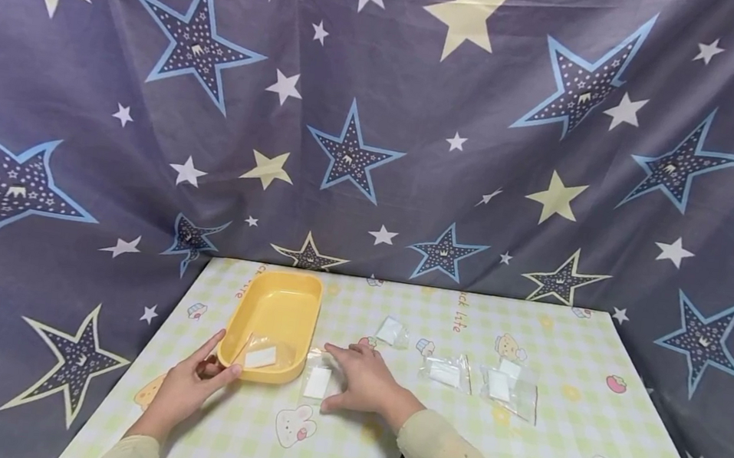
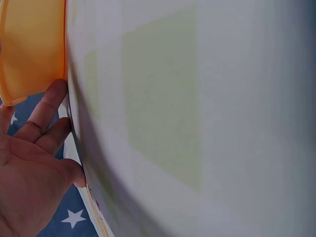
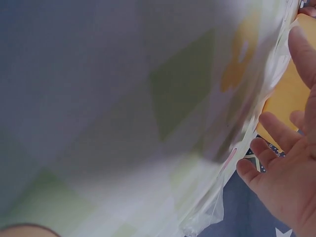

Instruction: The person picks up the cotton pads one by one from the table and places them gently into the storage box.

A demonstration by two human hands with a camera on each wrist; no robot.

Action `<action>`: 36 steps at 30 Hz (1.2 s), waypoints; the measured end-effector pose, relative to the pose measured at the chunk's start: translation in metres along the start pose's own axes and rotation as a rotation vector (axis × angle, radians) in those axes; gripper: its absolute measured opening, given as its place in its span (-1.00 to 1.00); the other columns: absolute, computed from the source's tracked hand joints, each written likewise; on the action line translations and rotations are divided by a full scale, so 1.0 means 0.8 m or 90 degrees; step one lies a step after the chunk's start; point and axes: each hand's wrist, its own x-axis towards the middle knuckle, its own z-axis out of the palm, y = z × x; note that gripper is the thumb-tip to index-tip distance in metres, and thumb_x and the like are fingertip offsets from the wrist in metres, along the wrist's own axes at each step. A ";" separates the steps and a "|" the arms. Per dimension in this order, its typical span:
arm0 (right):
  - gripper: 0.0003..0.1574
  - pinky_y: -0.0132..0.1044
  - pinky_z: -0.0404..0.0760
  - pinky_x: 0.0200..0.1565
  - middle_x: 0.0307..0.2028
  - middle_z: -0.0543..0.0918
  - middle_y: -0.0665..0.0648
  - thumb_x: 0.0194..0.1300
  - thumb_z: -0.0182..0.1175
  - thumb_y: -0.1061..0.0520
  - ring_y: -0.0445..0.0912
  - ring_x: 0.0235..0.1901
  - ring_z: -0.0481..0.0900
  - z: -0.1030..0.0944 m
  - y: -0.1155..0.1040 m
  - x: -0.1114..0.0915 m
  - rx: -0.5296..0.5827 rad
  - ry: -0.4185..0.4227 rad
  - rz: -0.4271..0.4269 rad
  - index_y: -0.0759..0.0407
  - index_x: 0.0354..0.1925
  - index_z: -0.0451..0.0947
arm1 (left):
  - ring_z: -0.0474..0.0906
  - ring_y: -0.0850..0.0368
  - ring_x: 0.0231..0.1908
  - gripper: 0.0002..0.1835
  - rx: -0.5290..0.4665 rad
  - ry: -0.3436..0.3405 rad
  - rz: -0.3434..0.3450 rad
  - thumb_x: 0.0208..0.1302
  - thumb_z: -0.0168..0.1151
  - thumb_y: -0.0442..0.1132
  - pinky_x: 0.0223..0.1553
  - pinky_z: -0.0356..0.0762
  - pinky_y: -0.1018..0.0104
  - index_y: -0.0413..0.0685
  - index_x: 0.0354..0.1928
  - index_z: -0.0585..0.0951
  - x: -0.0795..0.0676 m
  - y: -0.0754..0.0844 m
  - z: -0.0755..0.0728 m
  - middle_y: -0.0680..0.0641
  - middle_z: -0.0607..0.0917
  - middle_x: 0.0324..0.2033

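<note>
Clear packet (image 1: 316, 382) with a white insert lies on the desk (image 1: 435, 455), just right of the yellow tray (image 1: 278, 376), its long axis running away from the person, the far end tipped slightly right. It sits between the thumb and the outstretched fingers of the right hand (image 1: 364, 383), which are spread wide; whether they touch it, I cannot tell. The left hand (image 1: 189, 384) grips the tray's near-left corner.

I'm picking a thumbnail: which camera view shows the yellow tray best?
The head view: the yellow tray shows nearly whole there, with its rim and inside. The left wrist view shows just a part at the upper left; the right wrist view, a piece at the right edge, partly behind the right hand.
</note>
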 end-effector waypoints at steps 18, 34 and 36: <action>0.02 0.04 0.37 0.28 0.21 0.61 -0.07 0.08 0.43 -0.30 0.04 0.29 0.42 0.006 -0.001 -0.001 -0.042 0.053 0.008 -0.21 0.45 0.28 | 0.56 0.10 0.06 -0.01 0.007 0.001 0.004 0.10 0.26 0.45 0.26 0.41 -0.11 0.59 0.52 0.02 -0.001 -0.002 0.000 -0.01 0.72 -0.06; -0.14 -0.13 0.52 0.01 -0.17 0.75 -0.13 0.01 0.52 -0.10 -0.12 -0.08 0.62 0.013 0.006 -0.001 -0.034 0.144 -0.006 -0.13 0.30 0.49 | 0.53 0.04 0.12 -0.02 0.010 0.006 0.000 0.08 0.24 0.47 0.27 0.39 -0.14 0.63 0.51 0.02 0.000 -0.004 0.001 -0.03 0.71 -0.03; -0.16 -0.13 0.53 0.01 -0.21 0.74 -0.14 0.01 0.50 -0.07 -0.14 -0.14 0.61 0.014 0.009 0.000 -0.020 0.152 0.005 -0.13 0.29 0.50 | 0.53 0.03 0.13 -0.02 0.012 0.006 0.001 0.08 0.24 0.47 0.27 0.39 -0.15 0.64 0.51 0.02 0.000 -0.004 0.001 -0.04 0.71 -0.03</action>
